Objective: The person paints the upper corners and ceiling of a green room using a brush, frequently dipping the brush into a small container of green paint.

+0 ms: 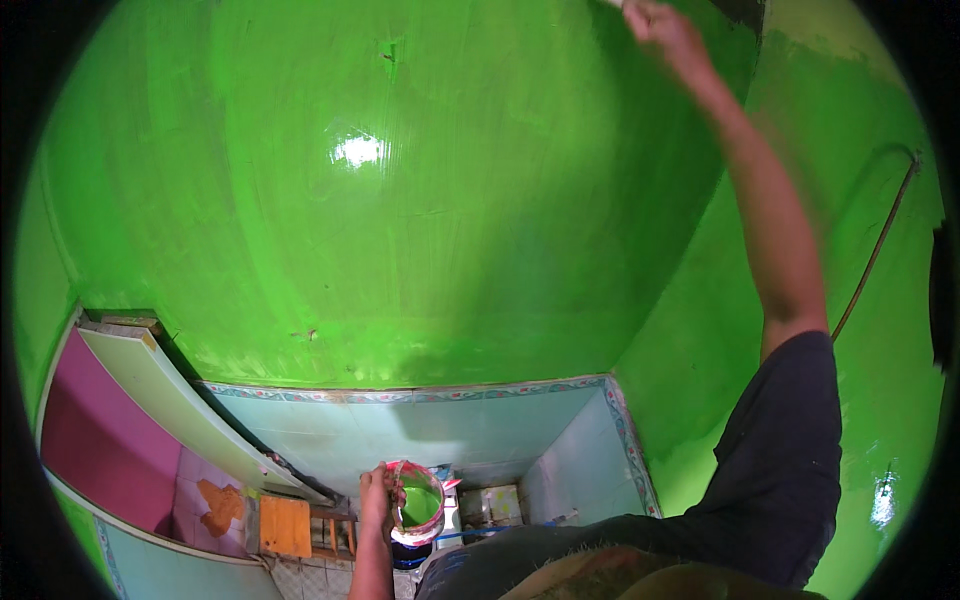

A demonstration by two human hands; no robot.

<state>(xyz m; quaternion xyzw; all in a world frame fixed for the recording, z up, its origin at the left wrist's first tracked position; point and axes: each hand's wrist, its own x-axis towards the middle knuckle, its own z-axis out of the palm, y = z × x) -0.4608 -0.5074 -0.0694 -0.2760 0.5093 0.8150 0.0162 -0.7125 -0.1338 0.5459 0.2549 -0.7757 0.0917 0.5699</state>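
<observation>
My left hand [376, 495], low in the middle, is closed on the rim of a small paint bucket [437, 524]. Pinkish-red on its rim and smeared with paint, the bucket tips so that green paint [416, 500] shows inside. My right arm stretches up along the wall. At the top edge my right hand [665, 32] is closed around a pale handle [612, 2], whose far part is cut off by the picture's edge. Before me stands a wall [400, 240] coated in glossy, streaky green, duller in some patches.
Pale blue tiles [480, 424] with a patterned border line the lower wall. A door [200, 400] stands open at the left, near an orange-topped wooden stool [286, 527]. A thin pipe [880, 240] juts from the right wall. A dark container [410, 554] stands below the bucket.
</observation>
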